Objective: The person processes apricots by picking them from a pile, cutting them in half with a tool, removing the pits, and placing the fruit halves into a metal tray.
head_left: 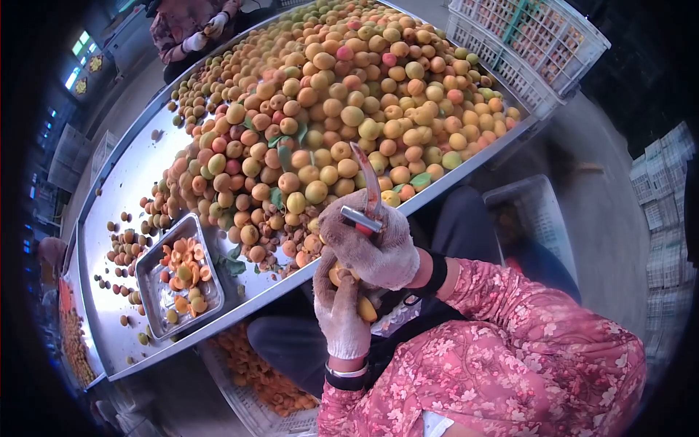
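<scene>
My right hand [382,247], in a stained white glove, is closed around a knife [373,182] with a curved blade pointing up and a metal piece at its handle. Just below it, my gloved left hand [341,320] grips an apricot [366,309], whose yellow-orange flesh shows beside the fingers. The two hands touch, so part of the fruit is hidden. Beyond them a large heap of apricots [320,124] with a few green leaves covers much of a metal table [120,291]. Apricot halves and some whole fruit lie in a metal tray [177,331] to the left.
The table's raised rim runs close to my hands. Beneath it stands a crate [240,404] of orange apricot pieces. A plastic tub [550,218] is on the floor at right. Stacked crates [535,36] stand at the back right. Another person's gloved hands [204,33] are across the table.
</scene>
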Tool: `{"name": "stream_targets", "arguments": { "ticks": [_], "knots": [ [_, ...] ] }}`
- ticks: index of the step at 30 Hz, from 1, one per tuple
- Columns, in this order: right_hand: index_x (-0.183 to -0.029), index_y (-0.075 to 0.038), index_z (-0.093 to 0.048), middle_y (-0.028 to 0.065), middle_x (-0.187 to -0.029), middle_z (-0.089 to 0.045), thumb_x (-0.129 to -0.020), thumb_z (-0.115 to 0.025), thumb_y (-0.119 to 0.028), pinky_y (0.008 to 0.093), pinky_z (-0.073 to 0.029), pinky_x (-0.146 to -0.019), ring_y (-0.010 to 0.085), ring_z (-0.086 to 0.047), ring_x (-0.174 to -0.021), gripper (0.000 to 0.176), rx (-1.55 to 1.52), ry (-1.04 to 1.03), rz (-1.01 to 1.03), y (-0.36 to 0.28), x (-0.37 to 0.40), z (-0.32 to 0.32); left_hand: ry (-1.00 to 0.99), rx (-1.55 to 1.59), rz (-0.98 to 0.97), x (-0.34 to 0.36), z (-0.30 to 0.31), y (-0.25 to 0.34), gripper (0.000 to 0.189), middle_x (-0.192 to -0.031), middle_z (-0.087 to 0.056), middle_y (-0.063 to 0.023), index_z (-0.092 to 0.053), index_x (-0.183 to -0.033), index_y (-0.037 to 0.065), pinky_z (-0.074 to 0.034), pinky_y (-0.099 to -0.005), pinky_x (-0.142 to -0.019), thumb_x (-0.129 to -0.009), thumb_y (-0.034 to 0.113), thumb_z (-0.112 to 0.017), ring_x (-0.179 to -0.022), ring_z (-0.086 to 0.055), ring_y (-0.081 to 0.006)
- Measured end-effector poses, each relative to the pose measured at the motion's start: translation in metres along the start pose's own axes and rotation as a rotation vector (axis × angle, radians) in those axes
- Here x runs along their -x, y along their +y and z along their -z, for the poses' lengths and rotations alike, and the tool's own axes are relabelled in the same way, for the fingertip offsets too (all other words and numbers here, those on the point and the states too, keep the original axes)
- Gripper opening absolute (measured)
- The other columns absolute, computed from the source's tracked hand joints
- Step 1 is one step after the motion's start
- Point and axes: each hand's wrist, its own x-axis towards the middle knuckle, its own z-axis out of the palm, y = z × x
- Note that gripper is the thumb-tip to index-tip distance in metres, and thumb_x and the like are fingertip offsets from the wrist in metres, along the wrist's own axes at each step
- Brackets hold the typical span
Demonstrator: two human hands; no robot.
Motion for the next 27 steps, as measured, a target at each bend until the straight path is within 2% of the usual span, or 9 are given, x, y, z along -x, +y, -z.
{"name": "stream_targets", "arguments": {
  "ticks": [2,4,8,10,11,15,22,24,27],
  "knots": [
    [-0.103,-0.003,-0.061,0.0002,-0.085,-0.062,-0.09,-0.065,-0.009,0.0228,-0.05,-0.07,0.0055,-0.059,-0.081,0.015,0.257,-0.067,0.273,0.0,-0.002,0.001,0.067,-0.072,-0.102,0.001,-0.003,-0.005,0.037,-0.101,-0.059,-0.0063,-0.047,-0.126,0.001,-0.05,-0.0213,-0.06,-0.093,0.013,-0.058,-0.075,-0.061,-0.011],
    [-0.102,-0.003,-0.061,-0.0009,-0.084,-0.062,-0.091,-0.065,-0.009,0.0221,-0.049,-0.069,0.0053,-0.059,-0.079,0.014,0.225,-0.041,0.285,0.002,0.0,-0.003,0.084,-0.14,-0.131,0.003,-0.008,-0.005,0.037,-0.104,-0.059,-0.0065,-0.048,-0.126,0.0,-0.05,-0.023,-0.068,-0.093,0.012,-0.058,-0.082,-0.061,-0.0116],
    [-0.097,-0.005,-0.06,-0.0037,-0.079,-0.058,-0.093,-0.063,-0.009,0.0201,-0.047,-0.061,0.0041,-0.056,-0.068,0.007,-0.133,0.113,-0.055,0.003,0.0,-0.006,0.092,-0.248,-0.149,0.008,-0.01,-0.008,0.036,-0.11,-0.059,-0.0074,-0.05,-0.125,-0.001,-0.049,-0.0269,-0.086,-0.093,0.012,-0.06,-0.098,-0.057,-0.0125],
    [-0.095,-0.007,-0.06,-0.0056,-0.076,-0.056,-0.094,-0.062,-0.01,0.0206,-0.044,-0.053,0.0032,-0.053,-0.061,0.004,-0.393,0.219,-0.264,0.011,-0.002,-0.003,0.095,-0.234,-0.146,0.01,-0.015,-0.006,0.036,-0.111,-0.059,-0.0081,-0.05,-0.126,-0.001,-0.049,-0.0265,-0.085,-0.094,0.011,-0.059,-0.097,-0.057,-0.0122],
    [-0.088,-0.009,-0.058,-0.0067,-0.063,-0.05,-0.096,-0.06,-0.015,0.023,-0.036,-0.043,0.0044,-0.044,-0.047,0.01,-0.395,0.248,-0.302,0.012,-0.004,-0.004,0.084,-0.26,-0.154,0.011,-0.015,-0.006,0.036,-0.111,-0.059,-0.0085,-0.05,-0.127,-0.002,-0.05,-0.0262,-0.083,-0.094,0.01,-0.058,-0.095,-0.058,-0.012],
    [-0.074,-0.014,-0.049,-0.005,-0.045,-0.032,-0.097,-0.057,-0.027,0.0277,-0.022,-0.037,0.0096,-0.026,-0.034,0.028,-0.602,0.364,-0.41,0.026,-0.013,0.01,-0.035,-0.34,-0.22,0.009,-0.01,-0.008,0.036,-0.108,-0.06,-0.0083,-0.048,-0.13,-0.001,-0.052,-0.025,-0.072,-0.095,0.004,-0.054,-0.08,-0.06,-0.0108],
    [-0.074,-0.014,-0.049,-0.0061,-0.046,-0.03,-0.098,-0.053,-0.033,0.0279,-0.023,-0.036,0.0112,-0.027,-0.033,0.031,-0.724,0.471,-0.64,0.036,-0.008,0.029,-0.194,-0.689,-0.486,-0.007,0.013,-0.028,0.039,-0.102,-0.063,-0.0068,-0.051,-0.13,0.002,-0.051,-0.0267,-0.073,-0.091,-0.002,-0.056,-0.08,-0.064,-0.0131],
    [-0.074,-0.014,-0.05,-0.0059,-0.046,-0.031,-0.098,-0.054,-0.032,0.0277,-0.024,-0.036,0.011,-0.027,-0.033,0.03,-0.766,0.456,-0.673,0.04,-0.003,0.033,-0.207,-1.027,-0.735,-0.011,0.014,-0.021,0.035,-0.102,-0.064,-0.0069,-0.056,-0.124,0.002,-0.052,-0.027,-0.075,-0.09,-0.004,-0.056,-0.082,-0.065,-0.0143],
    [-0.075,-0.013,-0.051,-0.0056,-0.046,-0.031,-0.098,-0.054,-0.031,0.0272,-0.024,-0.036,0.0106,-0.028,-0.033,0.029,-0.76,0.437,-0.713,0.04,-0.002,0.035,-0.185,-1.028,-0.744,-0.015,0.021,-0.016,0.03,-0.101,-0.064,-0.0068,-0.059,-0.12,0.002,-0.052,-0.0258,-0.071,-0.09,-0.003,-0.056,-0.079,-0.065,-0.0141]
  ]
}}
